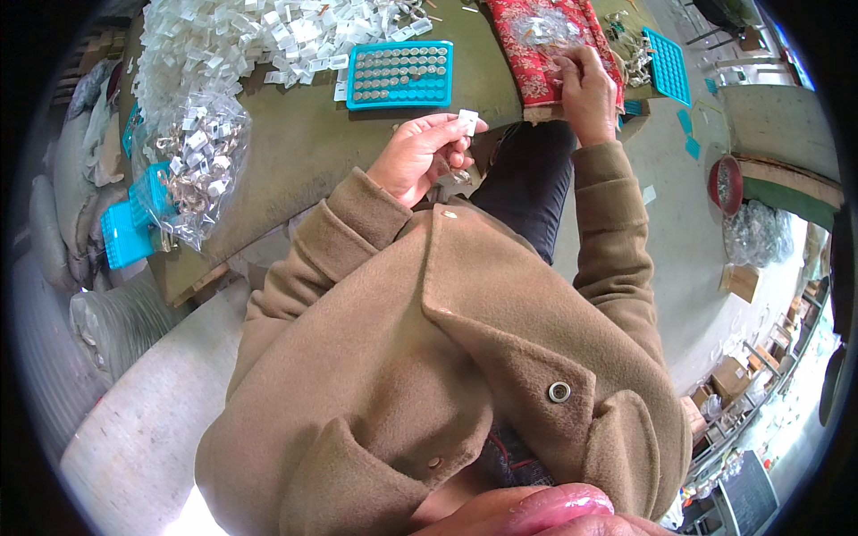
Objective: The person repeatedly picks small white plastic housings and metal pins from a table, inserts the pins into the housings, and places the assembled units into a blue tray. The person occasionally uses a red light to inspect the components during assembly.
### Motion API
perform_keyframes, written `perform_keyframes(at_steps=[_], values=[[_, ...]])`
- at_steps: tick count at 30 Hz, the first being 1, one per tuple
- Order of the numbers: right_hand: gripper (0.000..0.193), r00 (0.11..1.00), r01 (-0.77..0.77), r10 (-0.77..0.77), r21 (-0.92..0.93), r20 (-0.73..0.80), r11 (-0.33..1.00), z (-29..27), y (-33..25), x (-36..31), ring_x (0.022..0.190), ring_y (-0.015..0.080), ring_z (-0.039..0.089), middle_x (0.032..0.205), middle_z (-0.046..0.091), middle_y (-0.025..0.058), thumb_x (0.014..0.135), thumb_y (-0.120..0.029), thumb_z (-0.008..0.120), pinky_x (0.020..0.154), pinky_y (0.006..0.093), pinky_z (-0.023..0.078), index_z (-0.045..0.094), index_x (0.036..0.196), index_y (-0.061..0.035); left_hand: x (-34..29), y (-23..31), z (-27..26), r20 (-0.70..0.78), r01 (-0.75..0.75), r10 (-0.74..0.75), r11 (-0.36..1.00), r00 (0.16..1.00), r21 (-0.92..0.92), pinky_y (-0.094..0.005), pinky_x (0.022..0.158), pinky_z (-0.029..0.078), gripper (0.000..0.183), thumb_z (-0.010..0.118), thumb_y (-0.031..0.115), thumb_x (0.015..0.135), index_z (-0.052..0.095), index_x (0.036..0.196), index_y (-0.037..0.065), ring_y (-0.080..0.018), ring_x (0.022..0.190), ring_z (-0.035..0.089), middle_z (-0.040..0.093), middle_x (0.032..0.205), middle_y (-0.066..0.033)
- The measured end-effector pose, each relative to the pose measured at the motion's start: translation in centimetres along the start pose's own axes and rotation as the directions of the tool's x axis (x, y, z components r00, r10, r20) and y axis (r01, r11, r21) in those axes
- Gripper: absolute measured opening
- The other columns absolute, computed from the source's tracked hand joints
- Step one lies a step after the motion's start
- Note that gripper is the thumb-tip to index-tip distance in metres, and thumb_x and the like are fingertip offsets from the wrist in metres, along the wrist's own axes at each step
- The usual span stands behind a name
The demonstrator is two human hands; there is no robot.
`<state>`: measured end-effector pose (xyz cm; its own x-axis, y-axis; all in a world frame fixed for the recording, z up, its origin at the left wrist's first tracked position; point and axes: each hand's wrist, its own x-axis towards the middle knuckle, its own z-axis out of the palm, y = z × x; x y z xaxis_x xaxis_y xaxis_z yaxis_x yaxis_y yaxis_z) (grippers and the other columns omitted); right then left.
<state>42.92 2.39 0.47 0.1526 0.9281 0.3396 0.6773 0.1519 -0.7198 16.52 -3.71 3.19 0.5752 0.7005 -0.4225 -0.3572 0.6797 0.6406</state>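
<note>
My left hand (416, 156) is closed in front of the table's near edge. Between thumb and forefinger it pinches a small white plastic piece (467, 122), and something clear shows below the curled fingers. My right hand (589, 96) reaches over a red floral cloth (518, 43), its fingers drawn together beside a heap of clear plastic bits (543, 29). What those fingers hold, if anything, cannot be made out. Just beyond my left hand lies a blue tray (399, 100) with rows of round silvery pieces; part of its front row has bare hollows.
A large heap of white plastic pieces (214, 45) covers the table's far left. Nearer stands a clear bag (198, 165) of white and metallic parts, by a blue tray (125, 234). Another blue tray (667, 67) lies right of the cloth. A red bowl (725, 185) stands farther right.
</note>
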Motion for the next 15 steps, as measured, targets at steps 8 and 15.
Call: perform_keyframes(at_steps=[8, 15], values=[[0.015, 0.942, -0.334, 0.191, 0.741, 0.275, 0.582, 0.0, -6.2, -3.0, 0.085, 0.0183, 0.07, 0.101, 0.07, 0.0117, 0.094, -0.004, 0.058, 0.08, 0.0286, 0.057, 0.063, 0.107, 0.0016, -0.9, 0.0, 0.0, -0.045, -0.064, 0.058, 0.988, 0.997, -0.14, -0.0321, 0.076, 0.055, 0.035, 0.047, 0.026, 0.103, 0.057, 0.121, -0.002, -0.0109, 0.074, 0.061, 0.066, 0.093, -0.0064], [0.009, 0.872, -0.481, 0.055, 0.828, 0.487, 0.288, 2.8, -10.8, -5.5, 0.106, 0.0207, 0.064, 0.112, 0.067, 0.0156, 0.096, -0.005, 0.056, 0.096, 0.0329, 0.051, 0.059, 0.103, -0.001, -2.6, 0.6, 0.3, -0.096, -0.251, 0.233, 0.929, 0.968, -0.272, -0.0315, 0.076, 0.054, 0.025, 0.053, 0.023, 0.1, 0.062, 0.115, 0.004, -0.0103, 0.076, 0.059, 0.066, 0.094, -0.0061]])
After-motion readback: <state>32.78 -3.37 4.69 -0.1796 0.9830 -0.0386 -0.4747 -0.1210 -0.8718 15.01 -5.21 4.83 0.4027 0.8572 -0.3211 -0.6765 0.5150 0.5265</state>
